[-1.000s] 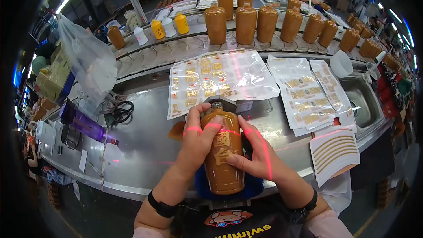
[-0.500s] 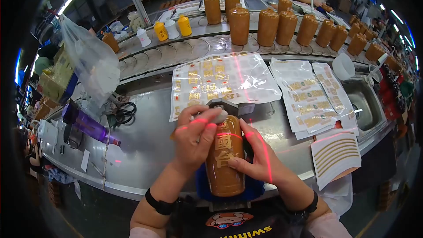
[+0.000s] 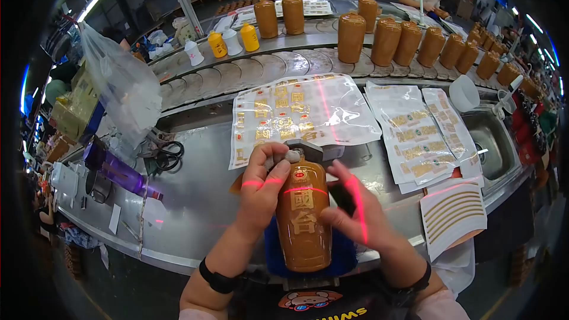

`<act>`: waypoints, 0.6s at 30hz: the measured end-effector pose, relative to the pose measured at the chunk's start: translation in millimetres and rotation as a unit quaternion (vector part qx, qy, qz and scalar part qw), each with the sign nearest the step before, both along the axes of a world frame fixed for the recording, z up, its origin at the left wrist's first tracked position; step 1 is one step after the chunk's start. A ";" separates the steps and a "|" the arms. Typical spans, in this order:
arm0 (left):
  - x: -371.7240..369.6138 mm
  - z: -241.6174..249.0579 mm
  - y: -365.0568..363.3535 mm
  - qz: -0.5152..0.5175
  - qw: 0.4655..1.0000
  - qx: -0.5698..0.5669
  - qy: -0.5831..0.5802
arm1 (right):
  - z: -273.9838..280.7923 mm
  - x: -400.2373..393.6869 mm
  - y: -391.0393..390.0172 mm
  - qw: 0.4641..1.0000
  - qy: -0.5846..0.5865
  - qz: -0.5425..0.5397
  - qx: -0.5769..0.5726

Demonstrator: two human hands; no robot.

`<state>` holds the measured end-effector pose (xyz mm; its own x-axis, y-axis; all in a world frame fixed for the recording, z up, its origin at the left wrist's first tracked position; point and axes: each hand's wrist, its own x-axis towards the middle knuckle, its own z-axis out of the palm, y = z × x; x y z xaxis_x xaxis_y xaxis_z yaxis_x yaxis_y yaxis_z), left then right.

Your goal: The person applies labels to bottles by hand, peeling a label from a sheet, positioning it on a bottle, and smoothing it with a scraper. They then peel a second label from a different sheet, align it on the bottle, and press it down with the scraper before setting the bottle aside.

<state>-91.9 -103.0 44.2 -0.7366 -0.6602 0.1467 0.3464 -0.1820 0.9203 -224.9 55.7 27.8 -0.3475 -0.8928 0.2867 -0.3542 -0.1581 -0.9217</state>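
So it's reachable, presumably, the bottle [image 3: 304, 243] lies at the table's [image 3: 195, 201] near edge.
Left fingers [image 3: 278, 175] pinch a pale wad [image 3: 292, 156]; right fingers [image 3: 354, 188] loose.

A factory workshop — brown bottles [image 3: 351, 38] along a conveyor [image 3: 201, 80], decal sheets [image 3: 308, 115], steel bench [image 3: 192, 201].

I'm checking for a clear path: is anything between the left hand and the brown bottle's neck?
Yes: a small pale wad, pinched in the left hand, is at the neck of the brown bottle. Whether it touches is hard to tell; nothing else visible stands between them.
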 end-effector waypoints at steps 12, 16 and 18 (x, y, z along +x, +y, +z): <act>4.8 -2.6 5.6 0.016 0.993 -0.104 -0.054 | 53.4 -60.4 -37.9 0.967 -0.197 0.086 0.135; 3.7 -2.9 6.0 0.021 0.992 -0.105 -0.063 | 48.7 -61.1 -46.9 0.961 -0.217 0.127 0.111; 4.1 -5.7 4.5 0.033 0.988 -0.130 -0.078 | 49.3 -62.2 -49.2 0.956 -0.231 0.145 0.109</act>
